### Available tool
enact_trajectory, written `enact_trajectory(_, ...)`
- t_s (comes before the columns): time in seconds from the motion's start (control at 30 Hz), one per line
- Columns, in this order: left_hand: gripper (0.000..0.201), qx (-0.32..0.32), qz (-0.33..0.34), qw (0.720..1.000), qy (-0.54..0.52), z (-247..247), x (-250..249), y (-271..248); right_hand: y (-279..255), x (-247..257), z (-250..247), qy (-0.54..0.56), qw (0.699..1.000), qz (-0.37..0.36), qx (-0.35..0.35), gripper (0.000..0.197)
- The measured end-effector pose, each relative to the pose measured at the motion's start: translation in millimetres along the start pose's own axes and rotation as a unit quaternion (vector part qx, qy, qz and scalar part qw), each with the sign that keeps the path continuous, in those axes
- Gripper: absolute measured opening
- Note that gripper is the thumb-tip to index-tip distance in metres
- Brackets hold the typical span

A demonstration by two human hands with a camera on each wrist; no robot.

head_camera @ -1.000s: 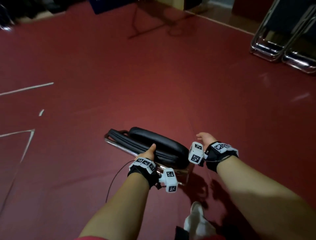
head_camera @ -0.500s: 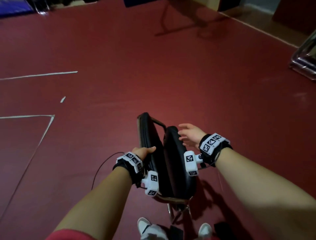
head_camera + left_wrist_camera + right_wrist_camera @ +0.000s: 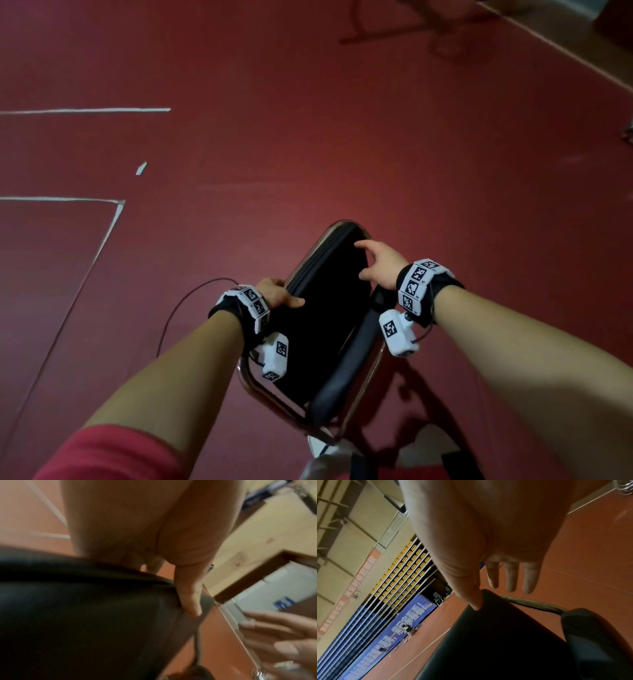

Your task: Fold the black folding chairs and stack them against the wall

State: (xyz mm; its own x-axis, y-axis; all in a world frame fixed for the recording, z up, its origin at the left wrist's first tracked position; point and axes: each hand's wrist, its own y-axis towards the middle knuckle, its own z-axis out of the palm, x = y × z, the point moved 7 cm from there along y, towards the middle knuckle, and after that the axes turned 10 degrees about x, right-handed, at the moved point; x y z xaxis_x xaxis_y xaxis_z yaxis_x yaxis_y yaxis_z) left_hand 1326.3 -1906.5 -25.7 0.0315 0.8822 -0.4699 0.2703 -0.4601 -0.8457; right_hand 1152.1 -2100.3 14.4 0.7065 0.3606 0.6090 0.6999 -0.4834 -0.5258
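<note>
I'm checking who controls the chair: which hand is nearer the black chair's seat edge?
Left. The left hand grips the black folding chair at its seat edge; the right hand is open over the far side, thumb just touching.

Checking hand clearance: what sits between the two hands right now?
In the head view, the black padded seat of the metal-framed folding chair spans the gap between left hand and right hand; nothing else.

light: dim, warm | shadows: lower right on floor [image 3: 342,137] | left-wrist view: motion-blurred | edges: wide-angle bowed
</note>
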Motion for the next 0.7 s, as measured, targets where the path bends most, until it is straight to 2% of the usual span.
enact_trajectory(0.23, 0.069, 0.015, 0.031, 0.992, 0.12, -46, 14, 13, 39, 39, 10, -0.165, 0.986, -0.015, -0.006, 0.086)
enact_trajectory(0.4, 0.069, 0.01, 0.07, 0.986, 0.151, -49, -1, 21, 70, 43, 26, -0.27, 0.958, -0.037, 0.092, 0.098)
enact_trajectory(0.5, 0.062, 0.007, 0.07, 0.985, 0.158, -44, -17, 22, 86, 38, 21, -0.318, 0.943, -0.05, 0.078, 0.092)
enact_trajectory(0.6, 0.065, -0.015, 0.054, 0.99, 0.127, -52, -18, 27, 104, 38, 13, -0.339, 0.933, -0.089, 0.083, 0.092)
enact_trajectory(0.7, 0.071, -0.075, 0.029, 0.992, 0.095, -67, -8, 20, 118, 47, 15, -0.335, 0.93, -0.122, 0.09, 0.089)
